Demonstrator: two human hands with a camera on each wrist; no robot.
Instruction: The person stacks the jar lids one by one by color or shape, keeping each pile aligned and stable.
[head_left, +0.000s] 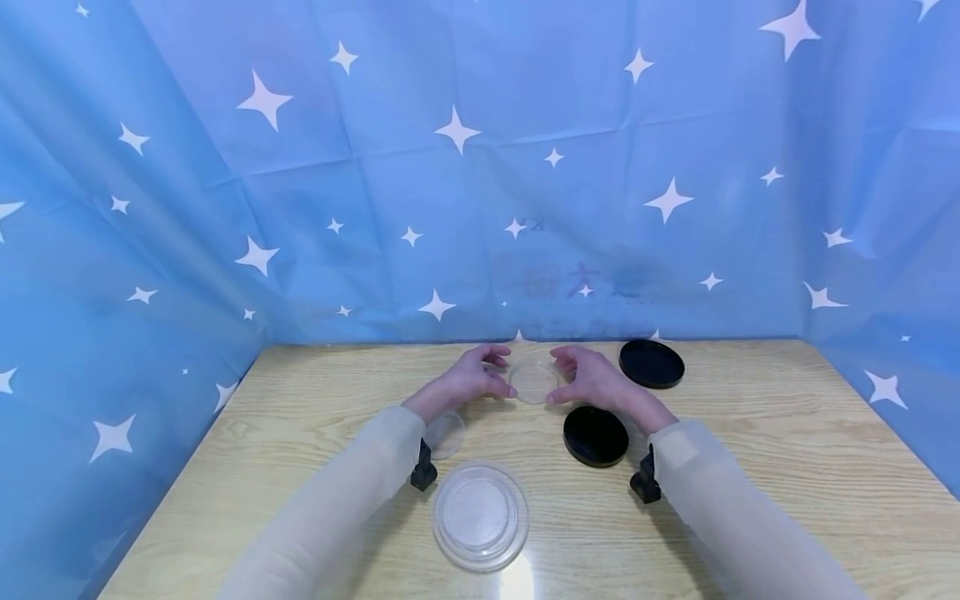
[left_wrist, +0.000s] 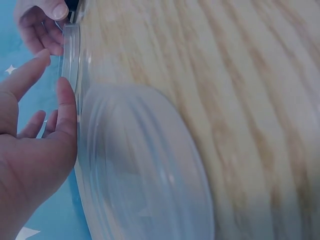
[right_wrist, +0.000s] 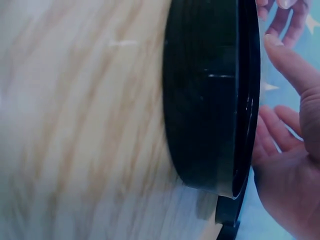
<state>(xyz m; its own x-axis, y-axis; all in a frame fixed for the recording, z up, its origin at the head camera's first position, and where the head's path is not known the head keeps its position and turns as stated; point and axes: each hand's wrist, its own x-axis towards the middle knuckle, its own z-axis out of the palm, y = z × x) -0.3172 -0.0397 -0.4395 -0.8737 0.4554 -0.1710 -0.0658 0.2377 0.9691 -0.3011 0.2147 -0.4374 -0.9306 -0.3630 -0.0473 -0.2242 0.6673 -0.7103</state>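
Observation:
A clear shallow round dish or lid [head_left: 534,383] lies on the table between the two hands, near the back edge. My left hand [head_left: 472,377] is at its left side, thumb tip by the rim. On the opposite side is my right hand [head_left: 592,381], its thumb also at the rim. Both hands have loosely bent, spread fingers; whether they touch the rim is hard to tell. In the left wrist view the fingers of the left hand [left_wrist: 42,145] look apart from the clear piece [left_wrist: 71,57]. The right wrist view shows the right hand [right_wrist: 295,135] behind a black round dish.
One black dish [head_left: 596,437] sits below the right wrist, another black dish [head_left: 651,364] at the back right. A smaller clear disc [head_left: 447,435] lies beside the left wrist. Nearer the front are nested clear round pieces [head_left: 481,517]. A starred blue curtain [head_left: 390,283] borders the wooden table [head_left: 300,467].

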